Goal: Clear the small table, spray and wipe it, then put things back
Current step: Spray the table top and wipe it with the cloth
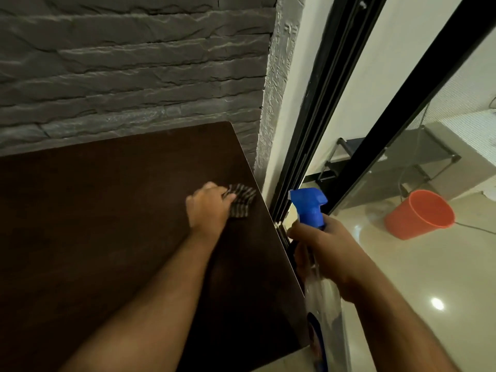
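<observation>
The small table point(107, 237) stands bare against the brick wall point(134, 63), so the wiping step looks to be in hand. The right hand point(319, 253) holds the spray bottle point(308, 208) just off the table's right edge, fingers wrapped round its neck. The left hand point(208, 208) presses the checked cloth point(241, 200) near that edge, fingers curled on it. Next likely comes sweeping the cloth across the remaining surface.

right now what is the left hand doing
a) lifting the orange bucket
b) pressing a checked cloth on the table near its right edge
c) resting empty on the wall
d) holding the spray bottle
b: the left hand grips the checked cloth on the dark table near its right edge, while the right hand holds the spray bottle.
</observation>
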`<state>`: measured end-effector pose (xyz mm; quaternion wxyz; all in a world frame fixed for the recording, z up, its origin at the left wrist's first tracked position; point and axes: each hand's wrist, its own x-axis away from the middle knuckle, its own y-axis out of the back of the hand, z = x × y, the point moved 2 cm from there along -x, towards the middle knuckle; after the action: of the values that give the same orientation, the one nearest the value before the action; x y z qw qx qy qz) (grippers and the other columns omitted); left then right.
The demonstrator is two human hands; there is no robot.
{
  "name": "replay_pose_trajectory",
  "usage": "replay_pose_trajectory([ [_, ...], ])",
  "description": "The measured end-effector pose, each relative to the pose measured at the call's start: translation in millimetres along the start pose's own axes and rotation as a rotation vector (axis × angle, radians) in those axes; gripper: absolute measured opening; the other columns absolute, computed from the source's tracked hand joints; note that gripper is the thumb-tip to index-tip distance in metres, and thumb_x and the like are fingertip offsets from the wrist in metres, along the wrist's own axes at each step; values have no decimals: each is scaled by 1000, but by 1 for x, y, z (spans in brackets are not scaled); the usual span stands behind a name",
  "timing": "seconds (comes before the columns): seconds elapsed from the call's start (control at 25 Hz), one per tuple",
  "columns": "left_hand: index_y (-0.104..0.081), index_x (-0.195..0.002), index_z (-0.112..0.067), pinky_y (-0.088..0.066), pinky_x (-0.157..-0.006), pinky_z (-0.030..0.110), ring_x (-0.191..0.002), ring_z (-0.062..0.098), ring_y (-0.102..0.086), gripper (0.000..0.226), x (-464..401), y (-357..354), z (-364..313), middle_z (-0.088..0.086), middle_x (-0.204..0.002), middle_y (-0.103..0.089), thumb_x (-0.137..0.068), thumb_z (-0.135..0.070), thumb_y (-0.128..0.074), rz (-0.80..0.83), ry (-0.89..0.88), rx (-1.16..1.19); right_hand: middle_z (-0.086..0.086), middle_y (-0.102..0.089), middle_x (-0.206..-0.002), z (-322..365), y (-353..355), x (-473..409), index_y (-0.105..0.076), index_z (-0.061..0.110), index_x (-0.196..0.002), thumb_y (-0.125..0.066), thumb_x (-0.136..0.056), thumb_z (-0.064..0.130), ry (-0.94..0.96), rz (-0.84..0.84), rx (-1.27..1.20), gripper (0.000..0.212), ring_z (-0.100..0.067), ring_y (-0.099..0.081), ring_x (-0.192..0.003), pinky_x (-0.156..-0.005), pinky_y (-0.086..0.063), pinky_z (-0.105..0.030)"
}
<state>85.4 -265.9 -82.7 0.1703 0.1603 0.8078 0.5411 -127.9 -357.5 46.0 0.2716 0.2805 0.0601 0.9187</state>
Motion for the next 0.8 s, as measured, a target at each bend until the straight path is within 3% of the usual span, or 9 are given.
replay_pose_trajectory([
  [0.12,-68,-99,-27,-43,-80,36,-87,19,-60,24,54,-12,-56,-5,-97,-62,-90,-45,-55,164,-215,84,-9,-58,-70,-11,-4,11,-55,13,-97,-63,-84,18,-9,17,-17,16,-19,-57,-57,-53,-50,-28],
  [0.2,-66,-97,-32,-44,-77,36,-83,12,-59,24,123,2,-33,-12,-93,-60,-90,-49,-50,224,-395,78,-11,-60,-74,-15,-7,17,-55,15,-97,-64,-83,20,-1,35,-9,17,-22,-59,-62,-60,-53,-32],
  [0.24,-68,-97,-34,-44,-73,35,-81,11,-61,26,143,15,-5,-14,-92,-61,-88,-51,-50,164,-413,87,-11,-60,-74,-17,-6,19,-55,15,-96,-64,-82,20,0,35,-12,18,-22,-59,-62,-60,-53,-32],
  [0.32,-72,-94,-34,-45,-68,35,-79,13,-64,30,137,39,61,-13,-89,-65,-84,-54,-51,38,-305,33,-9,-60,-71,-19,-6,23,-55,14,-96,-65,-82,19,-6,39,-39,18,-18,-58,-57,-54,-49,-28],
  [0.44,-73,-101,-27,-46,-74,36,-88,23,-65,31,57,57,128,-4,-99,-67,-88,-49,-56,-72,27,-165,-8,-61,-71,-15,-18,25,-54,18,-99,-64,-83,17,-6,68,-43,19,-16,-59,-56,-49,-51,-23],
  [0.56,-72,-106,-23,-50,-78,37,-92,27,-64,32,15,48,117,3,-104,-65,-88,-47,-59,-68,128,-101,-9,-61,-71,-9,-41,23,-54,15,-100,-63,-83,16,2,102,-83,19,-16,-58,-53,-46,-52,-20],
  [0.64,-71,-104,-27,-49,-76,35,-88,22,-63,29,49,34,85,-3,-100,-65,-88,-47,-59,-3,0,-10,-11,-62,-74,-5,-56,21,-54,15,-98,-64,-83,18,13,111,-65,18,-17,-59,-55,-49,-53,-23],
  [0.72,-69,-102,-34,-45,-77,32,-85,12,-61,28,126,33,65,-12,-96,-62,-88,-52,-53,141,-249,13,-15,-64,-79,-2,-66,23,-55,16,-97,-65,-82,22,21,95,-26,19,-21,-61,-61,-58,-54,-30],
  [0.8,-72,-96,-36,-35,-71,26,-80,8,-60,32,199,49,78,-15,-91,-62,-85,-56,-49,169,-422,56,-14,-63,-75,0,-68,27,-56,16,-99,-65,-81,23,13,88,-25,22,-20,-61,-59,-58,-55,-31],
])
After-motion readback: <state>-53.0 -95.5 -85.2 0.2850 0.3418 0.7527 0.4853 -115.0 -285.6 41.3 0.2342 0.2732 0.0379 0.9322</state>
